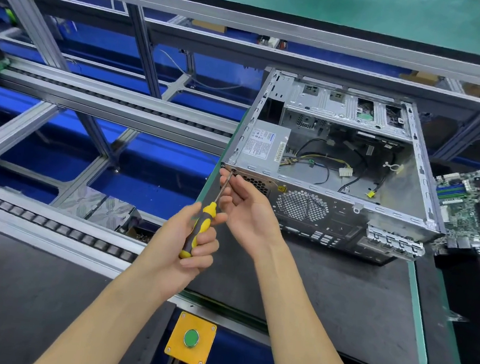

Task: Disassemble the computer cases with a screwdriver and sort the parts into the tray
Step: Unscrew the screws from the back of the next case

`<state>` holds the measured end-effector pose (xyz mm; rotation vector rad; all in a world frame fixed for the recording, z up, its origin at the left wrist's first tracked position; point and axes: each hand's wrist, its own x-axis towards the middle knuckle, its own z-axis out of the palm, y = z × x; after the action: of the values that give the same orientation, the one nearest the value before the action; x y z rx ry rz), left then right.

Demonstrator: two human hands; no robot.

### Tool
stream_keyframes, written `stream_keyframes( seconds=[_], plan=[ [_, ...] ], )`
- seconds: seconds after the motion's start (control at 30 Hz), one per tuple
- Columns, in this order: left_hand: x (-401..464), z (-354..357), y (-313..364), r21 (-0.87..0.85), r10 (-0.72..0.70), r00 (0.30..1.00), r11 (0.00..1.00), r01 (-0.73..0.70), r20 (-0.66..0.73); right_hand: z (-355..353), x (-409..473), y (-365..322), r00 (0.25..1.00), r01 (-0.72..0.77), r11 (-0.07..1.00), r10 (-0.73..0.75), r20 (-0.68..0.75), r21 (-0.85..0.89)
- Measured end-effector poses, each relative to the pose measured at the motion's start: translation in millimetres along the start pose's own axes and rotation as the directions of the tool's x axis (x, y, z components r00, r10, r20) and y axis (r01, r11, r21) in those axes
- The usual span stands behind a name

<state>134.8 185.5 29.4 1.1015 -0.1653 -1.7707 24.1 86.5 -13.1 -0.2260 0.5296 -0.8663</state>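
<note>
Sheet metal forms the open grey computer case point(338, 168), set at the dark mat's point(339, 296) far left corner. The yellow-and-black screwdriver point(200, 228) is gripped by the left hand point(185, 241); its thin steel shaft is pinched by the right hand point(244, 209), pointing up-right into the case's rear corner screw.

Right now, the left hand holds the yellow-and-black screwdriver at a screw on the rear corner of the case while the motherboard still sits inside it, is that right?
Not quite: in the head view the motherboard lies outside, right of the case. The left hand does hold the screwdriver at that corner screw.
</note>
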Motion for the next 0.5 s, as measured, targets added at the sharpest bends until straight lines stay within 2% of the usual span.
stream_keyframes(
  seconds=[0.17, 0.33, 0.5],
  plan=[
    [2.4, -1.6, 0.8, 0.125, 0.089, 0.994, 0.989, -0.081, -0.056, 3.3, 3.0, -1.2, 0.999, -0.002, 1.000, 0.003, -0.045, 0.022],
    [2.2, -4.9, 5.5, 0.069, -0.017, 1.000, 0.997, 0.019, -0.022, 5.6, 4.4, 5.1, 0.997, -0.001, 1.000, 0.003, -0.078, 0.030],
    [-0.7, -14.4, 5.3, 0.059, -0.048, 0.998, 0.997, 0.046, 0.029, 8.0, 6.9, 10.9, 0.993, 0.001, 0.998, 0.006, -0.121, 0.056]
  ],
)
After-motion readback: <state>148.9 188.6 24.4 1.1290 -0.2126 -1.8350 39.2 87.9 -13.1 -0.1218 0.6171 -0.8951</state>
